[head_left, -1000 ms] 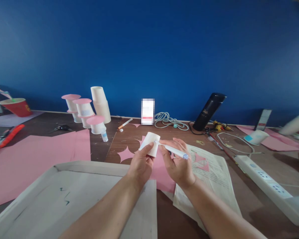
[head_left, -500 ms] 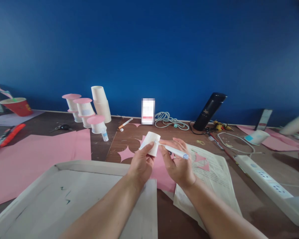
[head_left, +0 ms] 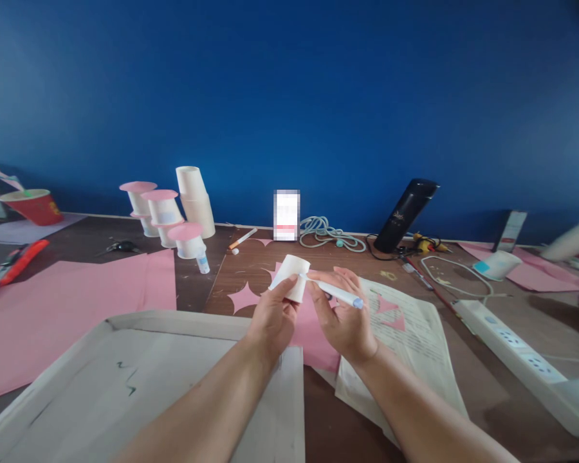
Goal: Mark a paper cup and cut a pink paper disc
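Note:
A small white paper cup point(head_left: 293, 267) is held in my left hand point(head_left: 275, 315), with the thumb pressed on its side. My right hand point(head_left: 347, 315) grips a white marker point(head_left: 338, 294) with a bluish end; its tip meets the cup's side near my left thumb. Beneath both hands lies pink paper point(head_left: 313, 341), with star-shaped pink scraps point(head_left: 244, 298) to its left. Printed sheets point(head_left: 410, 347) are under and beside my right wrist, with pink scraps on them.
White cups with pink discs point(head_left: 164, 211), a cup stack point(head_left: 196, 206) and a phone point(head_left: 286, 215) stand at the back. A black bottle point(head_left: 405, 215) leans against the wall. A power strip point(head_left: 516, 354) lies right, a white tray point(head_left: 174, 321) front left.
The marker's outer end has shifted very slightly left. My hands keep nearly the same pose on the cup and marker.

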Demonstrator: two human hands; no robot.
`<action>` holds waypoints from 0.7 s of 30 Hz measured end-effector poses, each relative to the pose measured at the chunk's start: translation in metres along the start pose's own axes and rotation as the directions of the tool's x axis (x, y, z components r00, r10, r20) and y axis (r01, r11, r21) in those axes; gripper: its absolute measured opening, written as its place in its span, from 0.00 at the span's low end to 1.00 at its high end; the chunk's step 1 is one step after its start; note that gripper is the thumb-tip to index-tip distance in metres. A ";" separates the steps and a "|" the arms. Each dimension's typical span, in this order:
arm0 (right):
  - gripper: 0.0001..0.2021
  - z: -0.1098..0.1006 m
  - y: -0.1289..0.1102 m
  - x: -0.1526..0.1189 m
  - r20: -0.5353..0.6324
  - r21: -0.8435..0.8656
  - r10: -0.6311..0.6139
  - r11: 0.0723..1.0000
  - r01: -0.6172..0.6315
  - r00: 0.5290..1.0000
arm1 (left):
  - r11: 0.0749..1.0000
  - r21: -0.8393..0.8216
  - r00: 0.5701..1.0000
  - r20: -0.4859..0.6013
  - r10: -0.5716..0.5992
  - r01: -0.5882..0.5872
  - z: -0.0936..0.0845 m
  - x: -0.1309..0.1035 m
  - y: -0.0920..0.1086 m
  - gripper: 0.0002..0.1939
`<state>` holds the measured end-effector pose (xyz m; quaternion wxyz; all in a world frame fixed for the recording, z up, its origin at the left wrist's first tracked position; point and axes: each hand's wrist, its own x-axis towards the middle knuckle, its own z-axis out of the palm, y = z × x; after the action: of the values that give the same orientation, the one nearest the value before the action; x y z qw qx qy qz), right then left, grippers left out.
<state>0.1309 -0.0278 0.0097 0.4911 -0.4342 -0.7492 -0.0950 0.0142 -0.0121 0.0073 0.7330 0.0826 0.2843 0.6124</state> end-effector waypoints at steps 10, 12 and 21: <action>0.10 -0.006 0.004 0.003 -0.206 0.011 0.001 1.000 0.002 0.979 | 1.000 -0.008 1.000 -0.004 0.017 -0.017 -0.001 0.001 -0.001 0.12; 0.10 -0.006 0.005 0.004 -0.208 0.016 -0.002 1.000 0.005 0.978 | 1.000 -0.008 1.000 -0.002 0.013 -0.013 -0.002 0.001 -0.002 0.13; 0.07 -0.003 0.003 0.002 -0.134 0.021 0.021 1.000 -0.019 0.991 | 1.000 -0.025 1.000 0.014 0.002 -0.001 0.001 0.000 -0.001 0.12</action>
<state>0.1350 -0.0269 0.0120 0.5454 -0.4296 -0.7110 -0.1117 0.0153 -0.0117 0.0075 0.7355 0.0782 0.2714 0.6158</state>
